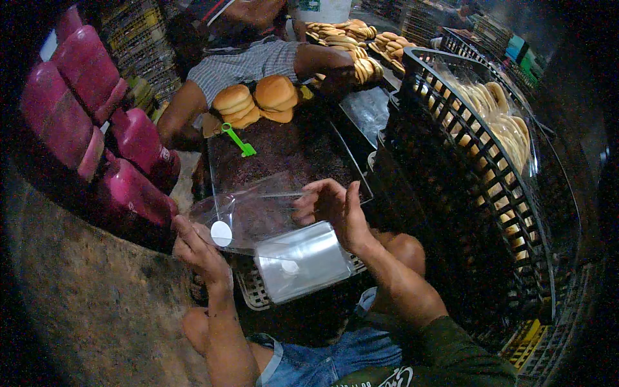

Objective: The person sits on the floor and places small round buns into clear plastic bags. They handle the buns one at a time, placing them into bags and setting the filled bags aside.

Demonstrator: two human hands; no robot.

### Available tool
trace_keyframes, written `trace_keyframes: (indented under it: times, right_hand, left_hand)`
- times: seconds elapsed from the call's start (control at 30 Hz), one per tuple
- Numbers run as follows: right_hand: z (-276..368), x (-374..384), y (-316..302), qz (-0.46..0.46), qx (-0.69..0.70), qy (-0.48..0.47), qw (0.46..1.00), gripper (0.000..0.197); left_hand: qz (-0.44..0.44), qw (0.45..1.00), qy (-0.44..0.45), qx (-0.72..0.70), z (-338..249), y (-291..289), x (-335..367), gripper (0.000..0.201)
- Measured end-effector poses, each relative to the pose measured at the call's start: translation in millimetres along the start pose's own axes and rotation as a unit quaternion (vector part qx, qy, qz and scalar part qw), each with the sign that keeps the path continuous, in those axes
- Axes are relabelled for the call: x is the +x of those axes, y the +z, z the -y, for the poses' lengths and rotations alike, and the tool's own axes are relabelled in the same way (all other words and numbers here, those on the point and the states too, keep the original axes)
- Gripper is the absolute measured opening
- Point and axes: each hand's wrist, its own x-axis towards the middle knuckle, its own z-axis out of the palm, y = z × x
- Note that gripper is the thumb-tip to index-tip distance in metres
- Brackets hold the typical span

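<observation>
My left hand (201, 248) pinches the edge of a clear plastic bag (258, 209) that carries a round white label (221, 233). At the bag's other end is my right hand (338, 209), thumb raised and apart from its half-curled fingers. Whether those fingertips touch the bag or reach into it, I cannot tell. Below both hands, a stack of clear plastic bags (303, 261) lies over a light plastic crate (256, 297). Two piles of round buns (235, 103) stand at the far edge of the dark tabletop, with a bright green plastic clip-like piece (238, 140) in front of them.
A co-worker in a checked shirt (248, 68) leans over the far side. To the right stands a tall black basket (480, 129) holding bagged flat buns (509, 138). Pink chairs (132, 193) are at the left. More buns (348, 35) lie on trays at the back.
</observation>
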Motion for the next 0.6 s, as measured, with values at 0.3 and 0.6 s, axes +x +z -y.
trace_keyframes:
  times: [0.3,0.6]
  right_hand:
    - [11.3,-1.0,0.8,-0.08,-0.245,-0.027,0.966,0.025]
    - [28.7,-2.2,-0.7,-0.079,-0.07,-0.018,0.994,0.022]
  left_hand:
    - [0.066,0.978,0.118,0.16,6.4,2.7,-17.6,0.046]
    - [0.002,0.996,0.088,-0.002,60.9,6.0,10.4,0.045]
